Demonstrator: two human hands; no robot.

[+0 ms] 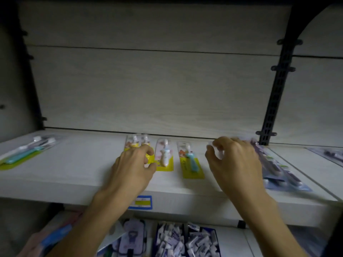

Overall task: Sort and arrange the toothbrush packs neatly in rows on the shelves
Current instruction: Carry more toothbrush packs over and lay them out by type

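Observation:
Three yellow-backed children's toothbrush packs lie side by side at the back of the white shelf: a left pack, a middle pack and a right pack. My left hand covers the lower half of the left pack, and its curled fingers and thumb pinch it. Further right, my right hand has its fingers curled round a clear, blurred pack. Beside that hand lies a pile of purple toothbrush packs.
A green-backed pack with teal brushes lies at the shelf's left end, and another purple pack at the far right. A black slotted upright stands at the back right. Below are a price label, boxes of small packets and more packs.

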